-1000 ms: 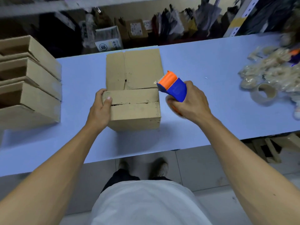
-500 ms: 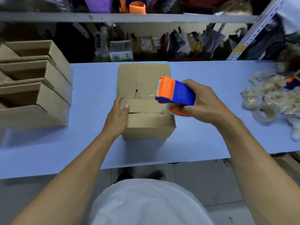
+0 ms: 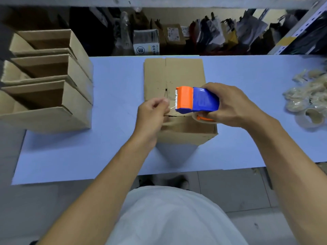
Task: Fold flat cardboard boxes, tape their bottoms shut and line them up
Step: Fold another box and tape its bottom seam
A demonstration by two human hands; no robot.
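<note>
A folded cardboard box stands bottom-up in the middle of the blue table, its flaps closed with a dark seam across the near part. My right hand grips a blue and orange tape dispenser above the box's near end, its toothed edge facing left. My left hand is raised off the box just left of the dispenser, its thumb and fingers pinching the clear tape end at the teeth. The tape itself is barely visible.
Three open cardboard boxes stand in a row at the table's left. A heap of crumpled used tape and empty tape cores lies at the right. Behind the table runs a low shelf of packages.
My left hand has let go of the box's left edge and risen to the dispenser's teeth. The dispenser has moved left over the box.
</note>
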